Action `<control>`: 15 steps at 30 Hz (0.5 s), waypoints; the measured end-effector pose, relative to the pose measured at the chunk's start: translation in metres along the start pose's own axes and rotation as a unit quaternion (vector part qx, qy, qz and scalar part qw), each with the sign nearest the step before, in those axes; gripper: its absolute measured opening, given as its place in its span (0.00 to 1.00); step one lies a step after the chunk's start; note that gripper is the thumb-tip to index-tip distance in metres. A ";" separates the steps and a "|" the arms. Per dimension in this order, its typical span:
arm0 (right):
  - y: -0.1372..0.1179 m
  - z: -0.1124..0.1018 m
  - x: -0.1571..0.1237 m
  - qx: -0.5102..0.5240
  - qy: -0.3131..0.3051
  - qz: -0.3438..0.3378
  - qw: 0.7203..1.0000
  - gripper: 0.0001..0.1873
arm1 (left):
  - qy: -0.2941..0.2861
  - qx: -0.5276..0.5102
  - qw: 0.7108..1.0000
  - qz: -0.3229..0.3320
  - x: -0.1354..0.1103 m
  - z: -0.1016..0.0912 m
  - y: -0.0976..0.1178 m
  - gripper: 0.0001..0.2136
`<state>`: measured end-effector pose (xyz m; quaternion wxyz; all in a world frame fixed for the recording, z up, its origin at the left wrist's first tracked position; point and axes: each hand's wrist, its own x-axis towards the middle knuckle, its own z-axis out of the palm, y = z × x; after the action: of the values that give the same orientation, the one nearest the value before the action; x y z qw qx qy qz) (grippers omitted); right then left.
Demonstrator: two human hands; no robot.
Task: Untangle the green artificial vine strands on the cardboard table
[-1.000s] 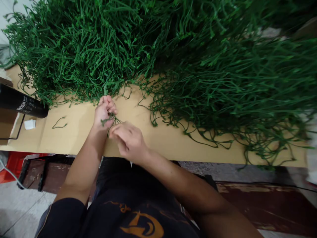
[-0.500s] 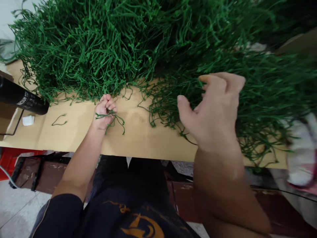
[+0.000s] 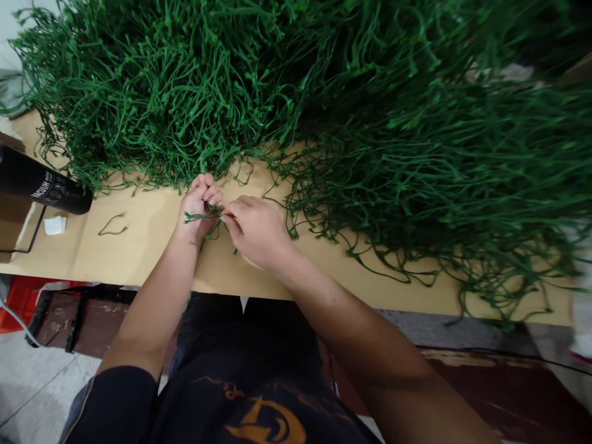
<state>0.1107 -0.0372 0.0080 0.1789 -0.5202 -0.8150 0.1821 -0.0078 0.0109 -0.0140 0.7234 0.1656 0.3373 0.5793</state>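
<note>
My left hand (image 3: 200, 206) is closed around a few thin green plastic stems (image 3: 197, 216), whose forked ends stick out below the fingers. Close against it, my right hand (image 3: 256, 229) pinches at the same stems with thumb and forefinger; the exact spot of the pinch is partly hidden. Behind both hands rises a large heap of green plastic stems (image 3: 185, 105). A second pile of stems (image 3: 439, 179) spreads over the right side, its loose ends hanging toward the front edge.
The tabletop is covered in tan cardboard (image 3: 148, 246). At the left lie a black vacuum bottle (image 3: 44, 182), a small white paper piece (image 3: 55, 226) and a single loose stem (image 3: 112, 226). A red container (image 3: 21, 293) is below the table edge.
My right hand has come from over the right-hand pile, where its fingers were spread, leftward to my left hand, and now pinches at the stems there. My left hand has barely moved.
</note>
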 end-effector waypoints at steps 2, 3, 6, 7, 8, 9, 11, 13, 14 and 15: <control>0.003 0.000 0.001 0.031 -0.013 -0.001 0.999 0.10 | 0.004 0.003 1.000 -0.007 -0.001 0.002 -0.001 0.16; 0.003 0.000 0.001 0.049 -0.026 -0.001 0.998 0.09 | 0.006 0.004 1.000 -0.008 -0.001 0.003 -0.001 0.16; 0.004 0.000 -0.002 0.114 -0.084 -0.011 0.990 0.08 | 0.011 0.010 1.000 -0.010 -0.003 0.004 0.000 0.16; 0.005 0.000 -0.004 0.141 -0.098 -0.021 0.985 0.09 | 0.011 0.010 1.000 -0.010 -0.003 0.005 0.000 0.16; 0.007 0.001 -0.005 0.168 -0.101 -0.033 0.980 0.10 | 0.011 0.010 1.000 -0.011 -0.003 0.005 0.001 0.16; 0.009 0.001 -0.006 0.193 -0.089 -0.047 0.976 0.10 | 0.011 0.011 1.000 -0.012 -0.004 0.005 0.001 0.16; 0.013 0.003 -0.006 0.231 -0.024 -0.073 0.970 0.10 | 0.012 0.016 1.000 -0.010 -0.003 0.005 0.001 0.16; 0.017 0.006 -0.005 0.249 0.066 -0.093 0.962 0.09 | 0.011 0.027 1.000 0.004 -0.002 0.005 0.000 0.17; 0.017 0.007 -0.004 0.253 0.109 -0.101 0.956 0.08 | 0.010 0.033 0.999 0.016 -0.001 0.005 -0.001 0.17; 0.016 0.009 -0.002 0.256 0.146 -0.107 0.950 0.07 | 0.009 0.041 0.999 0.032 -0.001 0.005 -0.001 0.17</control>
<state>0.1195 -0.0342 -0.0076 0.4414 -0.3874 -0.7570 0.2865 -0.0032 0.0108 -0.0109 0.6939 0.2007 0.3614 0.5895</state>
